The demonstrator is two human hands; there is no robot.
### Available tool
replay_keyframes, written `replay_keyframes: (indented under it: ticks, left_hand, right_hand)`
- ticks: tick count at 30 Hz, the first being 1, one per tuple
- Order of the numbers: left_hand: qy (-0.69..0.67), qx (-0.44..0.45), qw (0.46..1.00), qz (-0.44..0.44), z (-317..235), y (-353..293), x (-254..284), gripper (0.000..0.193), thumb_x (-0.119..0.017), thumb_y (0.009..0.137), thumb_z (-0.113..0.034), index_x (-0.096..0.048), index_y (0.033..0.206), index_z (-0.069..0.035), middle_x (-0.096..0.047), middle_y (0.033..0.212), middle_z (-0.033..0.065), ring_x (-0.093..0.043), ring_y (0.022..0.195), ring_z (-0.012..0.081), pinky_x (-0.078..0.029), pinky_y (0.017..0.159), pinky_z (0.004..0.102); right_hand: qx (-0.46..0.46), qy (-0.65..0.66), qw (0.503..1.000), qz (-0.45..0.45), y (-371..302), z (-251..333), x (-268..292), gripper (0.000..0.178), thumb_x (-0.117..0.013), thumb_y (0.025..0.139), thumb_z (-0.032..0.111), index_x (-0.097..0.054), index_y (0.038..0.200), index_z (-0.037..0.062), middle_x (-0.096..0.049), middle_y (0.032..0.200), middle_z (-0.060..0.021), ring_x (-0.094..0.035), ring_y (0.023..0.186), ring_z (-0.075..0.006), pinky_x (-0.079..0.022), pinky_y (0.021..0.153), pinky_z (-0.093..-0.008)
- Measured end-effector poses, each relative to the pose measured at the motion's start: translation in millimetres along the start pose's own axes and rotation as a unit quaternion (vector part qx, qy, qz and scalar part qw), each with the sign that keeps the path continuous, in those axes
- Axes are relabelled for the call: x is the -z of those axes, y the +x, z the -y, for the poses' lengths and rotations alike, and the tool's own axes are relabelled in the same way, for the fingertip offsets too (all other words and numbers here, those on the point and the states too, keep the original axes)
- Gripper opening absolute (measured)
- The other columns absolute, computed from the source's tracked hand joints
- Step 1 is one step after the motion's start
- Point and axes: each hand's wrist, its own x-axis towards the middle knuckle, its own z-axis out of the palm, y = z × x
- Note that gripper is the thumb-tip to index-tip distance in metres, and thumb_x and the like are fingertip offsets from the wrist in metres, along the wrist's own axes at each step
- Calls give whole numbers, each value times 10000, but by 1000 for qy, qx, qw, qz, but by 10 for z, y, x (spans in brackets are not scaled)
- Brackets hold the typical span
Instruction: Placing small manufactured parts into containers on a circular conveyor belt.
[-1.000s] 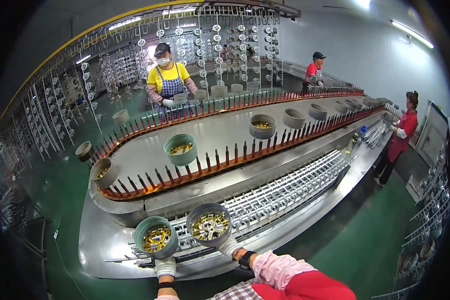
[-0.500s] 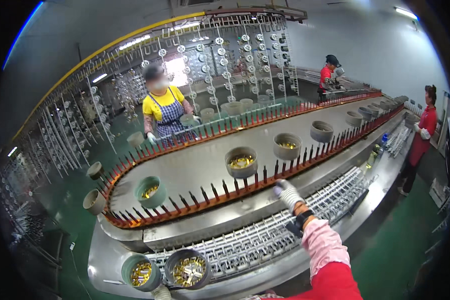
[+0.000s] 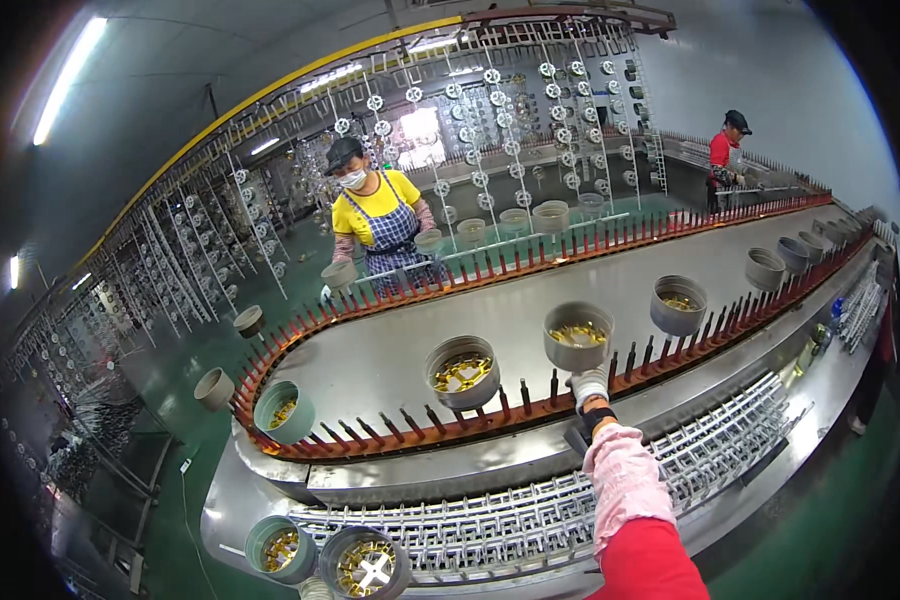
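Note:
My right hand [image 3: 589, 388], in a white glove, reaches out to the conveyor and closes at the lower edge of a grey bowl [image 3: 564, 352] with gold-coloured pieces inside. Its fingertips are partly hidden by the bowl. That bowl stays in line with its neighbours above the row of upright pins. At the lower edge, only a bit of my gloved left hand [image 3: 315, 588] shows, between a green bowl [image 3: 255, 552] and a dark grey bowl [image 3: 400, 570]. Both bowls hold gold-coloured pieces, and a pale cross-shaped piece lies in the dark one. My left fingers are hidden.
Around the long steel platform [image 3: 390, 350] runs a chain of upright pins carrying more bowls, including a grey bowl [image 3: 435, 378]. Metal racks [image 3: 530, 530] line the near ledge. Across the conveyor stands a person in yellow [image 3: 385, 225]; another person in red [image 3: 722, 155] is farther right.
My right hand has moved from below the grey bowl to its lower edge. The whole view has shifted. The pale cross piece in the dark bowl now shows more plainly.

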Motion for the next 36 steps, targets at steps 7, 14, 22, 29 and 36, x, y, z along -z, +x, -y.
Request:
replay_keyframes:
  ticks: [7, 14, 22, 29, 36]
  left_hand:
    - [117, -74, 977, -165, 185, 323, -339, 258, -513, 716, -203, -532, 903, -27, -538, 946, 164, -520, 906, 285, -414, 767, 367]
    - [164, -161, 964, -135, 413, 819, -515, 191, -446, 733, -105, -633, 744, -67, -616, 763, 147, -606, 711, 271, -475, 629, 383]
    - [216, -171, 945, -173, 458, 746, -584, 190, -453, 733, -103, -638, 703, -73, -620, 738, 120, -599, 689, 258, -460, 608, 374]
    - [196, -185, 948, -166, 300, 551, -298, 224, -424, 747, -128, -645, 732, -92, -621, 764, 127, -602, 719, 264, -465, 623, 373]
    - [188, -196, 950, -153, 384, 721, -387, 257, -392, 764, -137, -642, 763, -77, -618, 795, 140, -601, 757, 286, -459, 678, 393]
  right_hand:
    - [-37, 322, 946, -16, -161, 756, 1007, 244, -371, 820, 175, -600, 784, 99, -596, 618, -59, -561, 553, -175, -441, 548, -328]
    - [235, -83, 961, -118, -1790, 1140, 1112, 114, -458, 728, 42, -557, 776, 72, -552, 580, -38, -559, 551, -170, -442, 529, -298]
    - [179, 106, 977, 41, -3378, 1551, 539, 142, -478, 724, 93, -568, 830, 62, -590, 731, -73, -563, 695, -248, -447, 679, -373]
    - [148, 192, 970, 29, -3542, 1745, 118, 163, -469, 738, 98, -557, 871, 63, -587, 774, -84, -560, 729, -254, -446, 698, -371]
    - [140, 210, 967, 24, -3682, 1832, 53, 187, -459, 751, 103, -545, 911, 64, -584, 817, -94, -556, 763, -261, -445, 717, -368]
